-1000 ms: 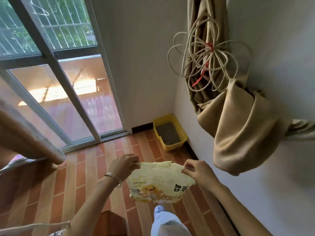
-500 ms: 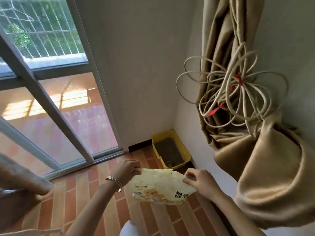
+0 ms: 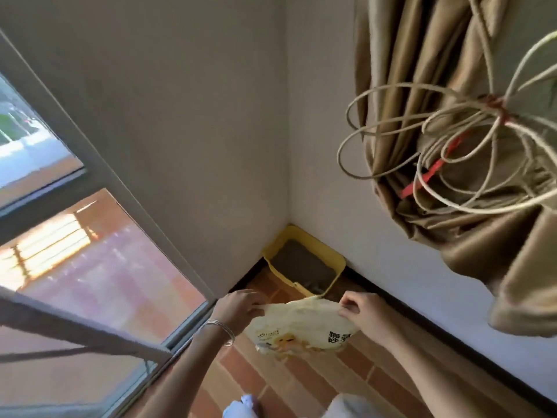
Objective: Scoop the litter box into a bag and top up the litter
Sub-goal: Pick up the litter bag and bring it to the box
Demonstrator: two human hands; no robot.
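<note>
Left hand (image 3: 238, 306) and right hand (image 3: 363, 312) each pinch a top corner of the litter bag (image 3: 301, 330), held above the floor (image 3: 301, 384); yellow box (image 3: 337, 260) sits in the corner just beyond.

We cannot read the blurred small print on the litter bag (image 3: 301, 330). Its top edge hides the near corner of the yellow litter box (image 3: 336, 277). The curtain (image 3: 482, 236) runs off the top and right edges. We cannot identify the white thing (image 3: 244, 405) cut by the bottom edge.
</note>
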